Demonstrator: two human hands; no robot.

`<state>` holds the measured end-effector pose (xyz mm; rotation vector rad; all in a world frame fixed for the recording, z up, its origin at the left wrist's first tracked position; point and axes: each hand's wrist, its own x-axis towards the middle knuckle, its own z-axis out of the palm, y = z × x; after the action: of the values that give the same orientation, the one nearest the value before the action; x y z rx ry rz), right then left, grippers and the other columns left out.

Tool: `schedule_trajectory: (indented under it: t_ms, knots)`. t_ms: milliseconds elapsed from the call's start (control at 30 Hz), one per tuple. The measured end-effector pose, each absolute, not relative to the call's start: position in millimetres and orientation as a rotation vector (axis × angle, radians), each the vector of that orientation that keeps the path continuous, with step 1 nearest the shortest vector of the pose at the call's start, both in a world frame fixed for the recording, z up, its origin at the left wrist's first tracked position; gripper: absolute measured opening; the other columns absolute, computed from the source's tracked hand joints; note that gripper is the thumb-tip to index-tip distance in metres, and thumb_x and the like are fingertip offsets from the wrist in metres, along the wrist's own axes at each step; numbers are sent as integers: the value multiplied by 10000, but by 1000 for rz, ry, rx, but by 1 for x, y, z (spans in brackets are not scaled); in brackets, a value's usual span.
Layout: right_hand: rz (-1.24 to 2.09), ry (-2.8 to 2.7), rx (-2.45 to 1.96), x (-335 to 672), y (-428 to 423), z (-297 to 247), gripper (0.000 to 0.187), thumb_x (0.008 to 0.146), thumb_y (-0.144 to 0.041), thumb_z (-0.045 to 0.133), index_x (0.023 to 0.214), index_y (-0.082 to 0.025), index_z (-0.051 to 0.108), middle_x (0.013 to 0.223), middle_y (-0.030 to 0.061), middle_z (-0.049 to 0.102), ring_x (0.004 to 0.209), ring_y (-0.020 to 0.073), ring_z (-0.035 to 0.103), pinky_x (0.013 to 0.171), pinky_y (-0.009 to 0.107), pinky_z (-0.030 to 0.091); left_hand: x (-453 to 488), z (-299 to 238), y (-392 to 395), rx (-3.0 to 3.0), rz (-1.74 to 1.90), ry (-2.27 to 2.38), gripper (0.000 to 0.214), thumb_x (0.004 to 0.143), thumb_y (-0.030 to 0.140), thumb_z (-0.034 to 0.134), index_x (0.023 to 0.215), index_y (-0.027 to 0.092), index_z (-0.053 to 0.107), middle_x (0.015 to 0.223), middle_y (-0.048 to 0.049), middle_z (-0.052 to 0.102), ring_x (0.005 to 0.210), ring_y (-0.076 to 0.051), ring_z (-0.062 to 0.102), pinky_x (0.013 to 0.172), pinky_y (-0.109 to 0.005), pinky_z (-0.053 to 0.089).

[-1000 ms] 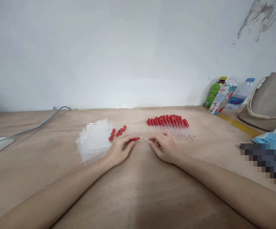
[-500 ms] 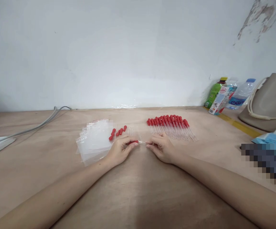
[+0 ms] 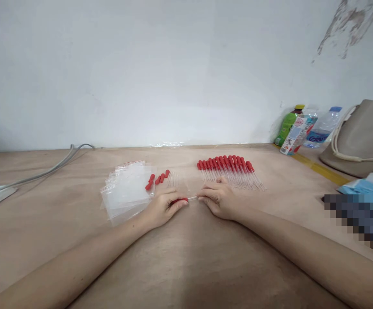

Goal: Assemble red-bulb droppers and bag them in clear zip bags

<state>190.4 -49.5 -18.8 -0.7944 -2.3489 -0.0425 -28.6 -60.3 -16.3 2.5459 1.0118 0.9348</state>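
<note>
My left hand (image 3: 163, 207) pinches a red rubber dropper bulb (image 3: 182, 200) between thumb and fingers. From the bulb's open end a clear glass dropper tube (image 3: 191, 198) runs across to my right hand (image 3: 218, 198), whose closed fingertips grip its other end. Bulb and tube meet in line; how deep the tube sits cannot be seen. Behind my left hand lie several loose red bulbs (image 3: 157, 179) and a few bare glass tubes (image 3: 172, 178). Past my right hand, several droppers with red bulbs (image 3: 227, 163) lie side by side in a row, bulbs toward the wall.
Clear zip bags (image 3: 126, 189) are fanned out left of the loose bulbs. A grey cable (image 3: 54, 166) crosses the table's left side. At the right stand drink bottles (image 3: 289, 124) and a beige bag (image 3: 360, 137), with a blue packet (image 3: 365, 186) and a blurred-out dark object (image 3: 359, 221) nearer.
My left hand and the bulb have dropped slightly toward the table, the bulb still against the tube. My right hand keeps its grip. The whole view has shifted slightly.
</note>
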Motion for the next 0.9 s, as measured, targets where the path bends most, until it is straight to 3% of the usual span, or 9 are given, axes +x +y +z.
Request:
schedule_trajectory:
  t_ms: [467, 900]
  knots:
    - [-110, -2389, -840, 178, -56, -23, 289, 865, -220, 356, 628, -154, 509, 583, 2, 566, 528, 96, 418, 643, 287, 210, -27, -17, -63, 2632, 855, 997, 192, 863, 286, 458, 878, 163, 605, 773, -39, 568, 707, -135, 531, 647, -255, 431]
    - [186, -2471, -985, 171, -56, -16, 300, 888, -226, 341, 688, -179, 560, 633, -3, 622, 566, 112, 489, 712, 305, 295, -31, -20, -57, 2708, 866, 979, 215, 863, 293, 452, 921, 164, 614, 777, -50, 579, 711, -147, 538, 649, -267, 436]
